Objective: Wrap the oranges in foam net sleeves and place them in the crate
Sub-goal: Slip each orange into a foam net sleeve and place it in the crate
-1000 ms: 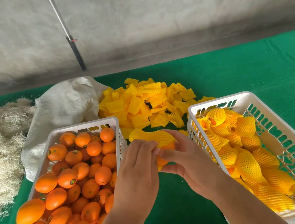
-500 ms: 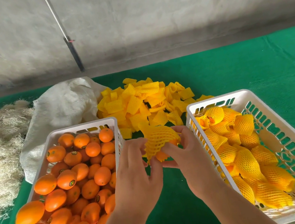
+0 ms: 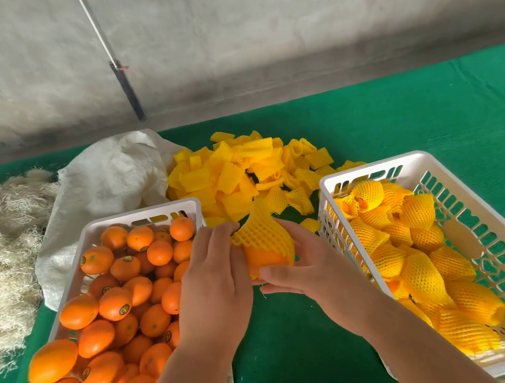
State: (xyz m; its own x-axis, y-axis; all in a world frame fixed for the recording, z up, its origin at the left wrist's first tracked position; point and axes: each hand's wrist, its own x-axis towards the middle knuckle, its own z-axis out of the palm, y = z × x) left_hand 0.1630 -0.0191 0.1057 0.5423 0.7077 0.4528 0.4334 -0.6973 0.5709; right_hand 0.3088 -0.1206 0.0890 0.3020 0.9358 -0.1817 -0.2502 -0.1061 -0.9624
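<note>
The left crate of bare oranges (image 3: 103, 233) runs off the bottom edge. The right crate (image 3: 364, 167) is cut off at right. Both hands' (image 3: 213, 285) fingertips hide behind the sleeved orange (image 3: 265, 258).

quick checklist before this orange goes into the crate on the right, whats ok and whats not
1. Sleeve fully over the orange: not ok, the foam net sleeve covers only its upper part and bare peel shows below.
2. Hold on the fruit: ok, the left hand and right hand both grip it.
3. Room in the right crate: ok, open floor shows along its right side.
4. Path to the crate: ok, nothing stands between the hands and its rim.
5. Sleeve torn or not: cannot tell.
6. Spare sleeves: ok, a pile lies behind.
</note>
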